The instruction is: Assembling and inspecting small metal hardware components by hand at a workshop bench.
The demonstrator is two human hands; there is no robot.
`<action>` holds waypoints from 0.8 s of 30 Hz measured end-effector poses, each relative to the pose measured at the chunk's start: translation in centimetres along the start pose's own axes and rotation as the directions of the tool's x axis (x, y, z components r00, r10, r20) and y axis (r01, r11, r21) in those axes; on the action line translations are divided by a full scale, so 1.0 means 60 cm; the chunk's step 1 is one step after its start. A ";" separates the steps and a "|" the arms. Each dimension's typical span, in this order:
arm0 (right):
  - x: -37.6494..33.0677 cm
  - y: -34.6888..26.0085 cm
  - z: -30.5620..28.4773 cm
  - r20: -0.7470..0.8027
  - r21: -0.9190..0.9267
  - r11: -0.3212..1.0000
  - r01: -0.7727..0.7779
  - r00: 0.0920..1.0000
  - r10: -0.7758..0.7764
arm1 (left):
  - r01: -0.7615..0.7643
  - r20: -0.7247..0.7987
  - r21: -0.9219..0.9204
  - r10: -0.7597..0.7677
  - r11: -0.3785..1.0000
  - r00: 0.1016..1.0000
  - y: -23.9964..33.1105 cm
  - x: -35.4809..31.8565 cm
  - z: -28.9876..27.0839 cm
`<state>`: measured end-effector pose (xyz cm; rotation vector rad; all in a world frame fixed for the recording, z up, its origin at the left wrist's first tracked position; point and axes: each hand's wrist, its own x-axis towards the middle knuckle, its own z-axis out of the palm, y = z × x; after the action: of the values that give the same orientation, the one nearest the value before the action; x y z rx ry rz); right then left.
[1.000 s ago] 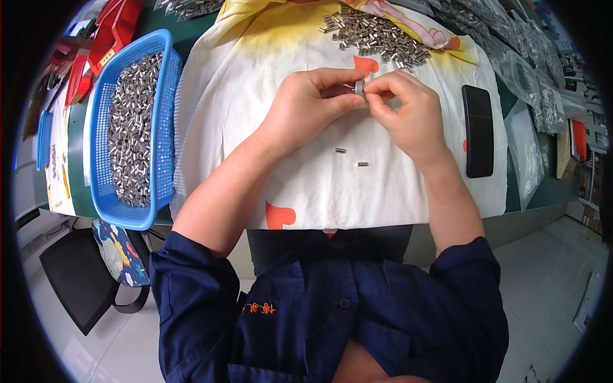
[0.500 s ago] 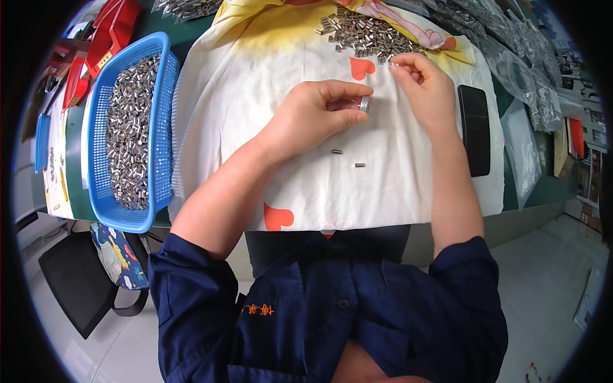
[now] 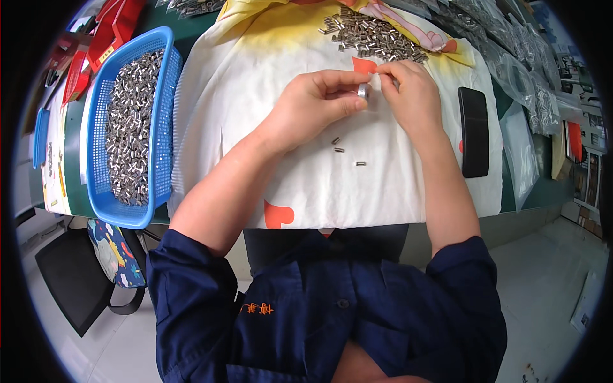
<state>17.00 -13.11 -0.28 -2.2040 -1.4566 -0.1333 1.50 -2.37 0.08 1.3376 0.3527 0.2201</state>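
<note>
My left hand (image 3: pixel 311 102) is closed around a short silver metal cylinder (image 3: pixel 363 91), which shows between thumb and fingers. Close beside it, my right hand (image 3: pixel 412 92) pinches with thumb and forefinger, the fingertips almost meeting those of the left. Whatever sits in that pinch is too small and covered to make out. Below the left hand, three small metal pins lie apart on the white cloth: an upper pin (image 3: pixel 336 140), a middle pin (image 3: pixel 339 150) and a lower pin (image 3: pixel 361 164). Beyond both hands spreads a heap of similar small metal pins (image 3: pixel 377 39).
A blue plastic basket (image 3: pixel 161 121) full of small metal cylinders stands at the left. On the cloth's right side lies a black phone (image 3: pixel 473 131). Clear plastic bags (image 3: pixel 520 153) cover the right side of the green table. Red bins (image 3: pixel 118 29) stand far left.
My right hand has come from the heap's edge leftward to the left hand's fingertips. A third pin now lies on the cloth below the left hand, where two lay before.
</note>
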 end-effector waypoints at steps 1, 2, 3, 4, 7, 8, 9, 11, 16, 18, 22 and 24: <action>0.002 -0.003 -0.006 -0.001 0.000 1.000 0.002 1.000 -0.002 | 0.004 -0.021 -0.040 -0.005 0.999 1.000 0.001 0.000 -0.003; 0.001 -0.009 -0.015 0.031 0.291 0.950 -0.116 0.993 0.112 | 0.008 -0.041 -0.080 -0.011 0.997 0.999 0.002 0.001 -0.005; -0.001 -0.013 -0.020 0.094 0.552 0.803 -0.227 0.973 0.210 | 0.006 -0.044 -0.080 -0.010 0.997 0.999 0.004 0.002 -0.006; -0.005 -0.012 -0.021 0.095 0.551 0.803 -0.227 0.973 0.209 | 0.019 -0.025 -0.100 -0.021 0.995 0.999 0.006 0.003 -0.006; -0.014 -0.007 -0.020 0.304 0.862 0.399 -0.311 0.949 0.085 | 0.018 -0.018 -0.106 -0.020 0.994 1.000 0.007 0.004 -0.003; -0.014 -0.008 -0.018 0.294 0.860 0.420 -0.289 0.954 0.054 | 0.004 -0.028 -0.092 -0.007 0.996 1.000 0.007 0.003 -0.003; -0.015 -0.009 -0.017 0.285 0.857 0.441 -0.266 0.958 0.023 | 0.006 -0.027 -0.092 -0.008 0.996 1.000 0.006 0.003 -0.004; -0.017 -0.011 -0.015 0.264 0.849 0.462 -0.255 0.963 0.046 | -0.002 -0.008 -0.073 0.002 0.997 1.000 0.006 0.005 -0.005; -0.021 -0.043 -0.029 0.124 0.618 0.778 -0.116 0.991 0.049 | -0.001 -0.040 0.065 0.003 0.998 0.999 0.006 0.002 -0.004; -0.022 -0.048 -0.030 0.038 0.485 0.874 0.008 0.999 -0.031 | -0.008 -0.049 0.153 0.015 0.988 0.999 0.007 0.003 -0.004; -0.019 -0.034 -0.031 0.086 0.616 0.785 -0.067 0.996 0.017 | -0.022 -0.045 0.128 0.028 0.992 0.999 0.007 0.003 -0.005; -0.017 -0.017 -0.036 0.266 0.726 0.655 -0.210 0.964 0.014 | -0.015 -0.040 0.125 0.020 0.992 0.999 0.005 0.002 -0.005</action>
<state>16.05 -14.61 1.63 -1.6163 -1.1659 0.6954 1.53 -1.97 0.29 1.4617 0.3945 0.2440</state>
